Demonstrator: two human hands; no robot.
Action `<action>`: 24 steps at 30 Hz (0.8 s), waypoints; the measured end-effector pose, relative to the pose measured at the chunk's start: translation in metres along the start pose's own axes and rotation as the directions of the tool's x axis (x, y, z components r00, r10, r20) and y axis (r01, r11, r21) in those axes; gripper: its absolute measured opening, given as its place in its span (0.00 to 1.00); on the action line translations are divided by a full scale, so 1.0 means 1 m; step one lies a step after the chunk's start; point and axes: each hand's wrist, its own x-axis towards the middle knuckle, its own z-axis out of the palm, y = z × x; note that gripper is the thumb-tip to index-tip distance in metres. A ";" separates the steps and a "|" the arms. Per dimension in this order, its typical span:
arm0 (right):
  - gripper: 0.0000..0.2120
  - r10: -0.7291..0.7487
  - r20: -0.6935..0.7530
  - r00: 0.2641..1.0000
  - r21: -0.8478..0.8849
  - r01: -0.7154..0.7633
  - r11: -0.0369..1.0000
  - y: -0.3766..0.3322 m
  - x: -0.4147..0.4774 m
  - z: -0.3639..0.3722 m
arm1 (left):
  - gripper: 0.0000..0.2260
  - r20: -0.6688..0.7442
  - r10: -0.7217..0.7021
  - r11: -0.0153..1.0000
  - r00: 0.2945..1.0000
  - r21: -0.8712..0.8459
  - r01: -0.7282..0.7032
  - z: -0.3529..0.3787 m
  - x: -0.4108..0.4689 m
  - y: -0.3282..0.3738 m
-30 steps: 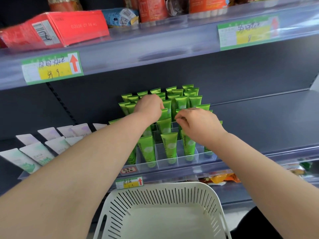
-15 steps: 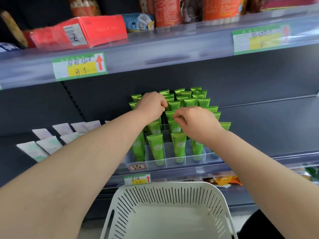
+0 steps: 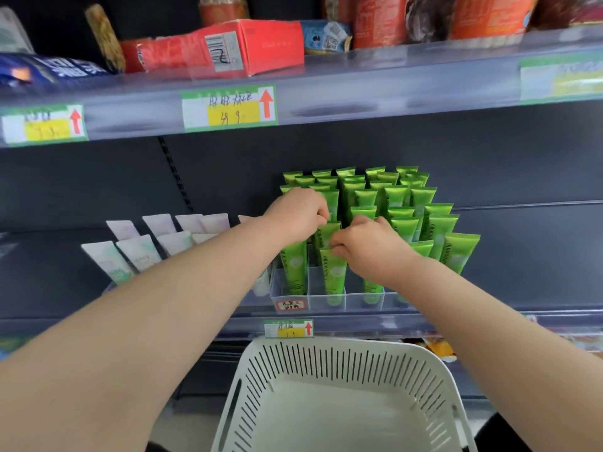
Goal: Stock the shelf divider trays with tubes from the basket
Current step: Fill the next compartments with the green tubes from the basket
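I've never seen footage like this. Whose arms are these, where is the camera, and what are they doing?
No machine here: a person wears one camera on the head, looking down at their own bare arms. On the shelf a clear divider tray holds upright green tubes; white tubes sit to its left. The right hand pinches the top of a front tube. The left hand curls over a tube behind; its grip is hidden. The white basket below shows no tubes.
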 end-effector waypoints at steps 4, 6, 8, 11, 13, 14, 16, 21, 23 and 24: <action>0.12 0.012 0.050 0.999 0.000 -0.012 1.000 0.000 0.000 -0.003 | 0.09 0.028 -0.006 0.999 1.000 0.038 0.005 0.004 0.001 0.002; 0.15 0.017 0.078 0.997 0.011 -0.018 1.000 0.000 -0.002 -0.005 | 0.09 0.032 -0.022 0.998 0.999 0.053 0.021 0.007 0.001 0.004; 0.18 0.036 0.066 0.997 0.044 -0.039 0.998 0.002 -0.006 -0.007 | 0.09 0.030 -0.041 0.996 0.999 0.081 0.039 0.008 0.001 0.006; 0.18 0.073 -0.024 0.997 0.042 -0.072 0.997 0.009 -0.010 -0.009 | 0.10 0.014 -0.046 0.994 0.999 0.103 0.044 0.008 0.001 0.009; 0.16 0.094 -0.069 0.993 0.036 -0.092 0.995 0.012 -0.010 -0.010 | 0.11 0.008 -0.048 0.993 0.999 0.109 0.047 0.007 0.001 0.009; 0.16 0.101 -0.086 0.991 0.042 -0.098 0.994 0.013 -0.010 -0.010 | 0.11 0.015 -0.057 0.992 0.998 0.112 0.054 0.008 0.001 0.009; 0.14 0.108 -0.119 0.987 0.050 -0.102 0.993 0.014 -0.008 -0.010 | 0.10 0.046 -0.085 0.991 0.995 0.105 0.079 0.007 0.002 0.008; 0.13 0.108 -0.177 0.978 0.041 -0.102 0.994 0.017 -0.004 -0.007 | 0.09 -0.053 -0.131 0.991 0.990 -0.045 0.129 -0.003 0.008 0.009; 0.13 0.114 -0.174 0.978 0.056 -0.106 0.993 0.019 -0.003 -0.007 | 0.05 -0.102 -0.150 0.989 0.983 -0.025 0.149 -0.005 0.011 0.008; 0.12 0.117 -0.171 0.978 0.070 -0.107 0.992 0.021 -0.003 -0.006 | 0.06 -0.102 -0.159 0.987 0.982 -0.003 0.160 -0.004 0.013 0.008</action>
